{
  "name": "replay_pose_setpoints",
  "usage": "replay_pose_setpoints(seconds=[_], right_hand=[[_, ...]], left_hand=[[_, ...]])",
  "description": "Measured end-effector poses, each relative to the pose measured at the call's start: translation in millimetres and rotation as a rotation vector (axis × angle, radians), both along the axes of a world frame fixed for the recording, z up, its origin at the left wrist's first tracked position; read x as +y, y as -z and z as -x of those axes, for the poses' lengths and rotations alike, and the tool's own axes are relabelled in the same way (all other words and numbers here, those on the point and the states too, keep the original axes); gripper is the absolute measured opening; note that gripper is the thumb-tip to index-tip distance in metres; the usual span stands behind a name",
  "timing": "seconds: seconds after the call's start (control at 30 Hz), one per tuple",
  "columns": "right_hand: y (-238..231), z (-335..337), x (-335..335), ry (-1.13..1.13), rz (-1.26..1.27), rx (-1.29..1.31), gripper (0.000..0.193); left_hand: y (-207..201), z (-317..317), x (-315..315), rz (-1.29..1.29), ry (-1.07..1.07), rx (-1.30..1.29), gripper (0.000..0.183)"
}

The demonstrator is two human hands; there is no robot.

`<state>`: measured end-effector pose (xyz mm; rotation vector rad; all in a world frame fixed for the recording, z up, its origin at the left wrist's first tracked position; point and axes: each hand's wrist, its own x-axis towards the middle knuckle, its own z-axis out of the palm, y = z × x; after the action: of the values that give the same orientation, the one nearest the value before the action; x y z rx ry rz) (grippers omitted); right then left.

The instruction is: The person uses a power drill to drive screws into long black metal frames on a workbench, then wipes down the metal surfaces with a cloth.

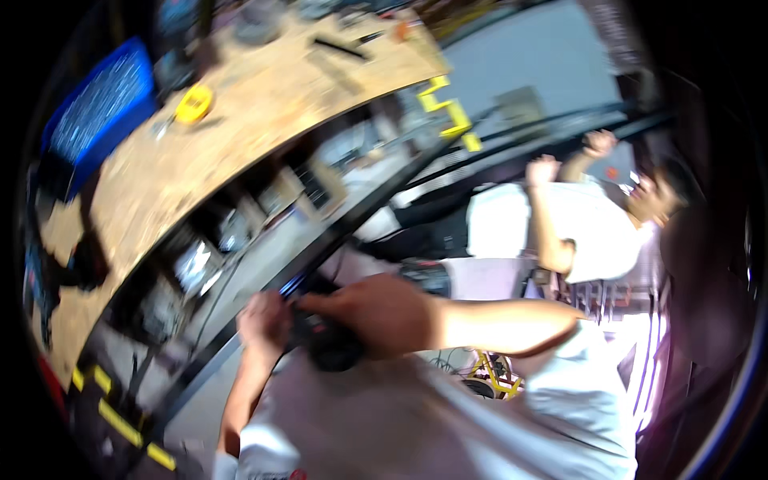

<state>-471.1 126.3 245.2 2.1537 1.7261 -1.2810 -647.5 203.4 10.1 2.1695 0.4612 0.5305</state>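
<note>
My right hand (392,312) reaches in from the right, closed around a dark, rounded tool (332,344), black and smeared by motion, which could be a power tool. One finger stretches along its top toward my other hand. Just left of the tool, my left hand (264,320) has its fingers curled in close to the tool's front end. What lies in that hand is hidden by blur. A long dark bar (320,240) runs diagonally just beyond both hands, along the front of the workbench.
On the wooden bench top (240,144) lie a yellow tape measure (194,104), a blue bin of small metal parts (104,112) and a black bar-shaped item (340,48). Crowded shelves (272,196) sit below. At right, another person in a white shirt (584,224) raises both hands.
</note>
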Motion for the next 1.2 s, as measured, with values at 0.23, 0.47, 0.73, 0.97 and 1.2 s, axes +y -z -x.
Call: replay_pose_setpoints(seconds=[0.23, 0.47, 0.73, 0.97, 1.2], right_hand=[[1.8, -8.4, -5.2, -0.034, -0.067, 0.11, 0.061], [-15.1, -21.2, -6.2, -0.141, -0.013, 0.194, 0.059], [-22.8, -129.9, 18.6, 0.13, -0.791, 0.683, 0.074], [118.4, -218.6, 122.3, 0.513, -1.147, 0.815, 0.076], [220.6, -248.0, 198.1, 0.624, -1.235, 0.666, 0.069]], left_hand=[[3.6, -1.4, 3.4, -0.052, 0.034, -0.017, 0.035], [6.9, 2.1, -2.0, -0.027, 0.007, 0.033, 0.03], [-5.2, -8.2, -13.4, -0.224, -0.107, 0.096, 0.028], [-23.2, -19.3, -19.4, -0.338, -0.186, 0.233, 0.029], [-35.4, -55.4, -30.4, -0.381, -0.125, 0.499, 0.038]])
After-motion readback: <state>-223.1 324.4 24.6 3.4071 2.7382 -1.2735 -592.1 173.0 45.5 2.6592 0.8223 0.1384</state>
